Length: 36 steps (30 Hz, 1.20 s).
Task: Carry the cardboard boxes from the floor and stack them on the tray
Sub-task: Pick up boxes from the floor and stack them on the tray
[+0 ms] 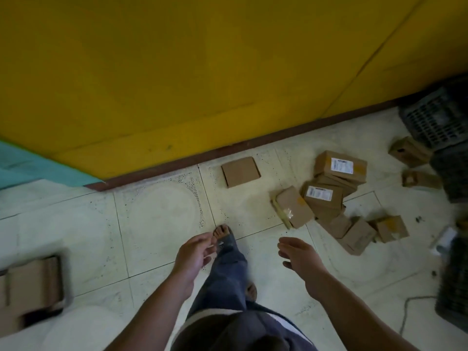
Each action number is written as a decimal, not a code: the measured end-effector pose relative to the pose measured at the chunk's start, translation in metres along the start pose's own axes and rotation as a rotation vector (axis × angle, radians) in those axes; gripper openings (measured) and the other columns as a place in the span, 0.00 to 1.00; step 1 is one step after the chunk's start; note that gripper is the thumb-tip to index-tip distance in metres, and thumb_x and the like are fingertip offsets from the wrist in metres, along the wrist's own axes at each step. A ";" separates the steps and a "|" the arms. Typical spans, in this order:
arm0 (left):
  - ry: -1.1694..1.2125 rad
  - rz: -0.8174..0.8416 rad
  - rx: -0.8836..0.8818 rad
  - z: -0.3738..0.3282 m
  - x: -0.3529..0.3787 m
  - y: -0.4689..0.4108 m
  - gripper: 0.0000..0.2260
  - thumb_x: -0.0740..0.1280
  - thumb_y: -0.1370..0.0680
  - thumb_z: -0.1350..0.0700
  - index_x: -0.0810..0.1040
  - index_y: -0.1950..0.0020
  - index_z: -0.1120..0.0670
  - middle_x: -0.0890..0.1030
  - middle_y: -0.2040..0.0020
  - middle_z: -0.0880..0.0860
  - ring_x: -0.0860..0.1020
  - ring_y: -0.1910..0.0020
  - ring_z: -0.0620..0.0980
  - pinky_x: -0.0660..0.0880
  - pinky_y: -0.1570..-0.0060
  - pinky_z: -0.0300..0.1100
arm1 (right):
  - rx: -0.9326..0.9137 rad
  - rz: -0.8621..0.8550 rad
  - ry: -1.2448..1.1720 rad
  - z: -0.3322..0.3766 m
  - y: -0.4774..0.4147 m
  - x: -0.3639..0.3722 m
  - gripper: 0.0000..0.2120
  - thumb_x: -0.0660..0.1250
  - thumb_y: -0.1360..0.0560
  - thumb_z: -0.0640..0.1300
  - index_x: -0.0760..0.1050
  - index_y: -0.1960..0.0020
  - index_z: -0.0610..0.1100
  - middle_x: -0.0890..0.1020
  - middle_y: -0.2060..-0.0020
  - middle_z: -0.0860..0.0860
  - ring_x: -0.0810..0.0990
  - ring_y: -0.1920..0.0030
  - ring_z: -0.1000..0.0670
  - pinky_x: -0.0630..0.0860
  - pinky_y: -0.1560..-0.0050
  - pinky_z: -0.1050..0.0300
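Both hands are empty: the left hand [193,252] and right hand [301,257] hang over the floor [157,224] with fingers loosely spread, gripping nothing. The cardboard boxes [329,196] lie in a loose heap on the floor to the right, several tilted and leaning on one another. One flat box [240,171] lies apart, by the far wall. A blurred brown object [33,282] at the near left may be the tray with boxes on it, but this cannot be confirmed. Hazards noted: pulling a lower or leaning box from the heap would likely topple those resting on it. An armful of mixed sizes could slip during the carry from right to left. The feet appear bare, the forward foot [222,233] close to the heap, so a dropped box could strike it. A cord [407,312] trails on the floor at the near right beside dark crates [435,122], a possible trip point.
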<state>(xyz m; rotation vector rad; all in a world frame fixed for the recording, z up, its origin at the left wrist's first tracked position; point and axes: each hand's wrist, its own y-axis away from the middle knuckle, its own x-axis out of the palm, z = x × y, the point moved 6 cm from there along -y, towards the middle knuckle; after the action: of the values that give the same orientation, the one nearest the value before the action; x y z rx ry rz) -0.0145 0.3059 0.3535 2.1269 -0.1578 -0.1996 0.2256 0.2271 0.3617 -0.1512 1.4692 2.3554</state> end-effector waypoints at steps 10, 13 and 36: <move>0.042 -0.055 -0.116 -0.027 0.040 -0.155 0.10 0.61 0.18 0.59 0.78 0.41 0.54 0.82 0.45 0.52 0.80 0.45 0.50 0.74 0.41 0.48 | 0.101 0.072 0.162 0.038 -0.173 0.000 0.13 0.63 0.20 0.43 0.76 0.40 0.37 0.80 0.46 0.39 0.79 0.43 0.39 0.77 0.39 0.49; 0.034 -0.058 -0.116 -0.025 0.060 -0.205 0.12 0.60 0.18 0.59 0.77 0.37 0.55 0.82 0.46 0.51 0.80 0.48 0.46 0.77 0.48 0.43 | 0.069 0.105 0.202 0.045 -0.234 0.009 0.07 0.65 0.22 0.46 0.78 0.45 0.47 0.81 0.48 0.48 0.79 0.44 0.45 0.75 0.37 0.44; -0.160 -0.139 -0.102 0.108 0.145 -0.608 0.28 0.67 0.23 0.55 0.63 0.24 0.52 0.71 0.29 0.50 0.70 0.31 0.51 0.66 0.30 0.52 | -0.108 -0.044 0.333 -0.016 -0.668 0.075 0.29 0.64 0.22 0.42 0.60 0.23 0.50 0.68 0.27 0.49 0.72 0.33 0.48 0.68 0.38 0.56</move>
<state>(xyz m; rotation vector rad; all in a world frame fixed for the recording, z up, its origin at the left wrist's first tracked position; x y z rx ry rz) 0.1260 0.5127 -0.2290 2.0207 -0.0917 -0.4514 0.3921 0.4955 -0.2322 -0.6236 1.4592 2.4615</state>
